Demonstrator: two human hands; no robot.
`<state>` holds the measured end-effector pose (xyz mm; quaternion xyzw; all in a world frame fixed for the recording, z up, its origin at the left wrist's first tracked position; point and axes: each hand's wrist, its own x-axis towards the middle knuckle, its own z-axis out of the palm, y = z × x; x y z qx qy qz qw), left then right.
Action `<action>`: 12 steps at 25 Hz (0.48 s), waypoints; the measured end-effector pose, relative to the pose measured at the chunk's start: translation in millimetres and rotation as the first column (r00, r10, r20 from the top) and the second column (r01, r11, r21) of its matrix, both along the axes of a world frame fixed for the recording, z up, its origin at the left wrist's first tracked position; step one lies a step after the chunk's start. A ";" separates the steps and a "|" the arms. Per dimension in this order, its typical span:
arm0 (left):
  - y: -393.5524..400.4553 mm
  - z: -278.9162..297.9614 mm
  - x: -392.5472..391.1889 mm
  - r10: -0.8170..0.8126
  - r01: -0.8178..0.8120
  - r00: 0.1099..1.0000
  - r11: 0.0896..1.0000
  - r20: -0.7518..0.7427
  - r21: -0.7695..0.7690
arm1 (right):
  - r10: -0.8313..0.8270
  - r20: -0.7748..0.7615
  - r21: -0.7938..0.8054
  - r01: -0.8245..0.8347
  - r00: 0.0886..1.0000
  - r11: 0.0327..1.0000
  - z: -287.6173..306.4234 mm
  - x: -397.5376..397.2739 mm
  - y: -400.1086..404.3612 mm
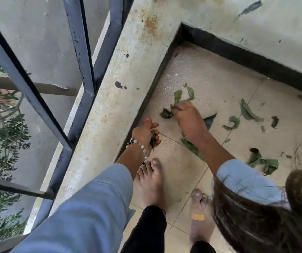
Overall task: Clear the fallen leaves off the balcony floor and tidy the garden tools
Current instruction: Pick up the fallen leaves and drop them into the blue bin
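here right hand [188,121] fingers [176,108] pinch leaves [183,95] on the floor [210,84].

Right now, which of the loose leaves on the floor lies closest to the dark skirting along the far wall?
The small leaf scrap at the far right, lying alone just below the skirting; the other leaves lie nearer the person.

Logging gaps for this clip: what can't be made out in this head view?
- Leaves in the left hand: curled fingers hide how many.
- Right hand grip: its back hides the fingertips on the leaf cluster.
- Leaf under the right forearm: partly covered.
- Floor at lower right: hidden by hair.
- Garden tools: none in frame.
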<state>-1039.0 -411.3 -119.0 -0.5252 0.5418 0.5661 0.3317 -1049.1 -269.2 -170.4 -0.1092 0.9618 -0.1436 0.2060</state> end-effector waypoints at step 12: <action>2.3 -13.2 -14.7 -0.056 0.056 0.998 0.998 0.023 -0.018 | -0.050 0.066 0.254 0.032 0.997 0.967 -7.6 -22.4 -8.5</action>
